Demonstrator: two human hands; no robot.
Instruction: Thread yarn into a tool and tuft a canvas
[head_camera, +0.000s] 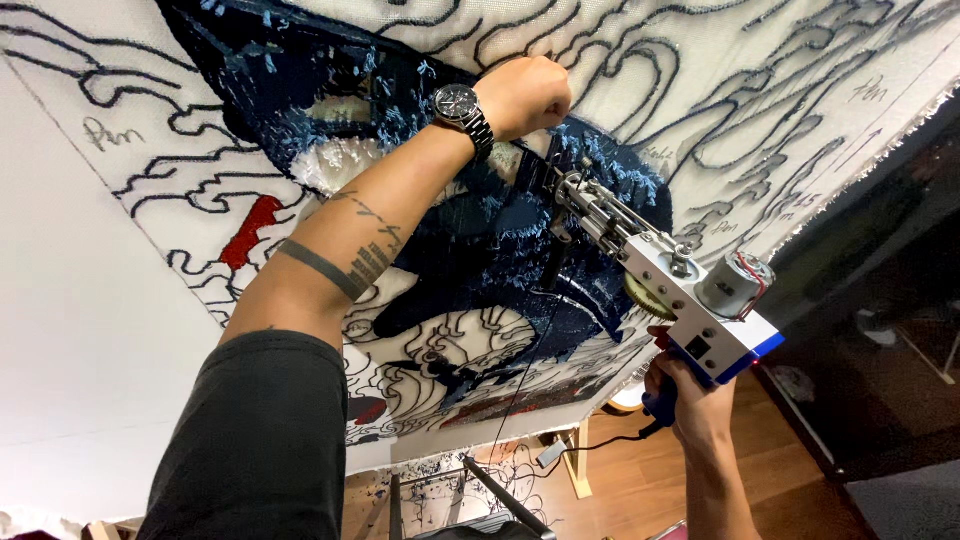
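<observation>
1. Head view, far left: the stretched backing cloth carries drawn outlines and a small red tufted patch. If I push too hard anywhere on this fabric, I judge it could slacken or tear at the frame edge, and the lines would distort.

2. Moving right, my left hand is curled into a closed fist pressed against the cloth, wristwatch on the wrist. It sits just above the gun's tip. If the tip wanders upward, I'd say the needle could catch my knuckles.

3. Centre: the dark blue tufted area has loose light-blue strands sticking out. Running over them again might snag or pull out loops.

4. The tufting gun is angled up into the cloth, its nose touching the blue area just below my fist. If it tilts off square, I expect skipped stitches or a cut in the backing.

5. The thin yarn strand hangs from the gun; I can't tell where it feeds from. A tangle there would starve the needle.

6. Right: my right hand is wrapped tight around the blue handle, its power cable trailing below; a snagged cable could jerk my aim.
</observation>
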